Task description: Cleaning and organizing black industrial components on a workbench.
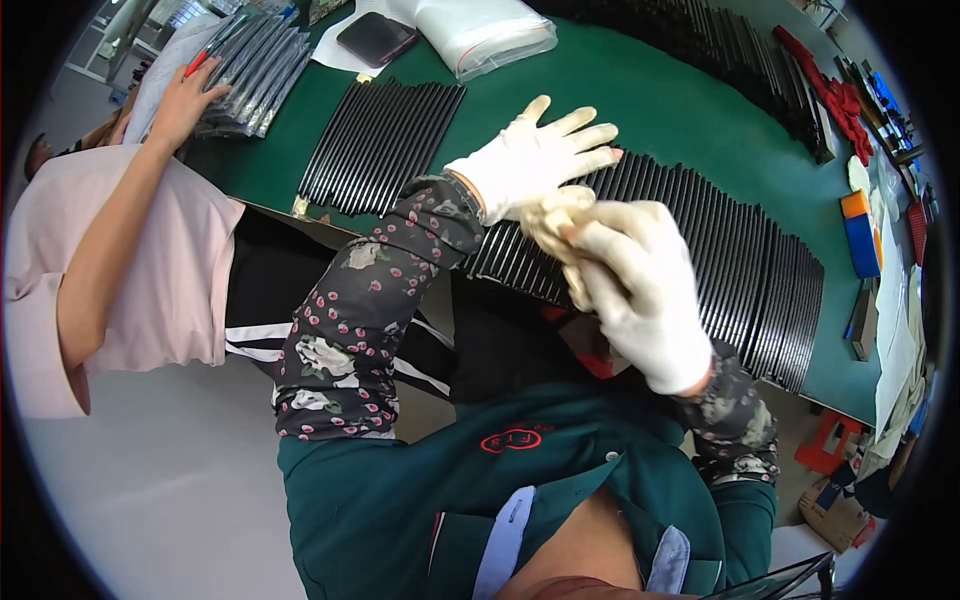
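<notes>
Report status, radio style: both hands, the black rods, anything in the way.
Left hand open, fingers spread above black rods. Right hand gripping cream cloth. Rods side by side on green table; hands hide some.

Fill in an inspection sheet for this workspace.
Surface: green tabletop, partly covered.
Job's things: small group of black rods at left, longer row of black rods at right; cream cloth.
Clutter: dark rounded device, plastic bags, red cloth, blue-and-orange box.
Hands: left hand gloved, fingers spread, contact with rods unclear; right hand gloved, closed on the cream cloth.
Cables: nothing seen.
Surroundings: co-worker in pink at left, one hand beside wrapped packs.
</notes>
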A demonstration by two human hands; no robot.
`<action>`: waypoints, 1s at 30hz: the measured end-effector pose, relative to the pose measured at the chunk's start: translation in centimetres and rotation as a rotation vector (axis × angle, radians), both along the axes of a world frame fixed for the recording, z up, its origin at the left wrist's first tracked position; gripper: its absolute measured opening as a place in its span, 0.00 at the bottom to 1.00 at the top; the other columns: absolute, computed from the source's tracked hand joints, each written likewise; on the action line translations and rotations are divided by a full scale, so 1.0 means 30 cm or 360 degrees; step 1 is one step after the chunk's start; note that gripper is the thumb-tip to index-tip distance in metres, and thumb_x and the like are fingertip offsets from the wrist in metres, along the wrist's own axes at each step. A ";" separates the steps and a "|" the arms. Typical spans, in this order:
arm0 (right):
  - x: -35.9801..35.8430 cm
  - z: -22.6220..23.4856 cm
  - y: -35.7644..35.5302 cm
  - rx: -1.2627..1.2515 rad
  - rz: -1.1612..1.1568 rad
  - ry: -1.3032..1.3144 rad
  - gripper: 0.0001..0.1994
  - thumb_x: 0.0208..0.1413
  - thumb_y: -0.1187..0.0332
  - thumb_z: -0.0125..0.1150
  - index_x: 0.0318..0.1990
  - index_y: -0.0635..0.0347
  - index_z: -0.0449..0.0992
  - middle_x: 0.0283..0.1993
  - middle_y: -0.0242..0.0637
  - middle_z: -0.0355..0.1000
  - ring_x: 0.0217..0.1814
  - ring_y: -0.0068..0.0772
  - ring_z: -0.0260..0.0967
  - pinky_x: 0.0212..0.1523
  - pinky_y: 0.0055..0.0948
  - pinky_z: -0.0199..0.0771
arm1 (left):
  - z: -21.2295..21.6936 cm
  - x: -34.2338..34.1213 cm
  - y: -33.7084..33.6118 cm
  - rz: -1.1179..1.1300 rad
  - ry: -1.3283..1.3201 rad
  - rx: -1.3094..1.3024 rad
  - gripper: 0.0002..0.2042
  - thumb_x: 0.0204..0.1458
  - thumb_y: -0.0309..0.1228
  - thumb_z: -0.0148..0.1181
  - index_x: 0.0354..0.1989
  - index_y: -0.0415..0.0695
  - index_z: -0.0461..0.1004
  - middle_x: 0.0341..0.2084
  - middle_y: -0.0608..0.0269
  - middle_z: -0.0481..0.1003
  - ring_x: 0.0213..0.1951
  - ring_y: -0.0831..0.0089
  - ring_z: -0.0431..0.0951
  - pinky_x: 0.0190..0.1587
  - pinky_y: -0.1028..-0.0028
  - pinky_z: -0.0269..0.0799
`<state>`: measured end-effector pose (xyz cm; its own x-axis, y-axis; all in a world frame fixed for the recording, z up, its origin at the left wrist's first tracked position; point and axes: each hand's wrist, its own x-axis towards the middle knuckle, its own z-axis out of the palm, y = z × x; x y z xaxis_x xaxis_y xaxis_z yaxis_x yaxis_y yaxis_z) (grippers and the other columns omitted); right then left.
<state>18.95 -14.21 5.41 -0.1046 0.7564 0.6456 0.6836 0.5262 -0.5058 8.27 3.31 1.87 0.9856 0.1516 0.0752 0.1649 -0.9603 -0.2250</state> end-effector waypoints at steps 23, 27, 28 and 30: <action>-0.235 -0.145 -0.068 -0.0535 0.0808 -0.0690 0.10 0.47 0.68 0.54 0.38 0.56 0.75 0.39 0.31 0.72 0.41 0.33 0.70 0.37 0.32 0.72 | 0.011 0.007 0.001 0.0012 -0.0097 -0.0283 0.25 0.57 0.41 0.51 0.63 0.51 0.62 0.66 0.62 0.57 0.68 0.61 0.53 0.67 0.51 0.50; -0.135 -0.058 -0.004 -0.0106 0.0359 -0.0131 0.11 0.41 0.74 0.59 0.36 0.57 0.75 0.39 0.32 0.74 0.40 0.36 0.71 0.36 0.33 0.72 | -0.003 0.005 0.005 0.0000 -0.0137 -0.0273 0.25 0.56 0.41 0.51 0.63 0.50 0.62 0.66 0.62 0.57 0.68 0.61 0.53 0.67 0.51 0.49; -0.095 -0.025 0.018 0.0096 0.0080 -0.0066 0.14 0.37 0.78 0.61 0.36 0.59 0.74 0.40 0.35 0.73 0.40 0.39 0.70 0.36 0.36 0.72 | -0.010 0.008 0.013 -0.0016 -0.0124 -0.0249 0.25 0.56 0.41 0.51 0.63 0.50 0.61 0.66 0.62 0.57 0.68 0.61 0.53 0.67 0.51 0.49; -0.080 -0.055 0.014 -0.0089 -0.0152 -0.0411 0.13 0.39 0.75 0.59 0.38 0.59 0.74 0.41 0.37 0.73 0.41 0.40 0.70 0.37 0.36 0.71 | -0.011 0.001 0.012 -0.0012 -0.0120 -0.0194 0.26 0.55 0.39 0.52 0.63 0.50 0.61 0.66 0.61 0.57 0.68 0.61 0.54 0.66 0.52 0.49</action>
